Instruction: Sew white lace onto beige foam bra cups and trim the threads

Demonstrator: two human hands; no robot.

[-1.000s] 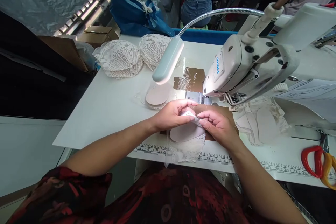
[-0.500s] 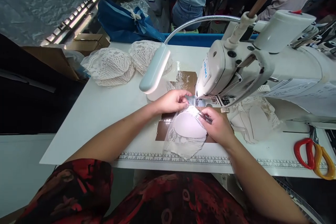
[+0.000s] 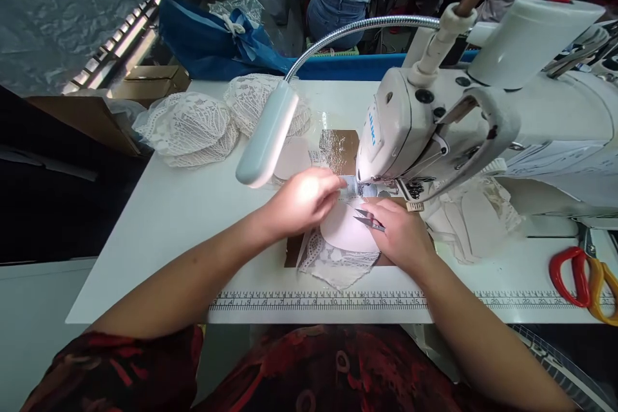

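My right hand (image 3: 403,232) grips a small pair of thread snips (image 3: 369,223), its blades apart and pointing left over a white bra cup (image 3: 344,232) edged with lace. Just below the sewing machine's needle area lies that cup, its lace (image 3: 333,264) spread toward me. Over the cup's upper left side is my left hand (image 3: 309,199), fingers bent toward the needle with a gap between thumb and forefinger; nothing shows in it. The sewing machine head (image 3: 393,129) stands directly beyond my hands.
A lamp (image 3: 268,135) on a bendable neck hangs left of the machine. Lace cups (image 3: 190,125) are piled at the back left. More white pieces (image 3: 470,219) lie right of the needle. Scissors (image 3: 574,277) with red and yellow handles rest at the right, near a ruler strip (image 3: 338,300).
My left hand has drawn back slightly left and toward me, its pinch loosened. The snips have turned so their separated blades point left over the cup. The whole view has shifted slightly.
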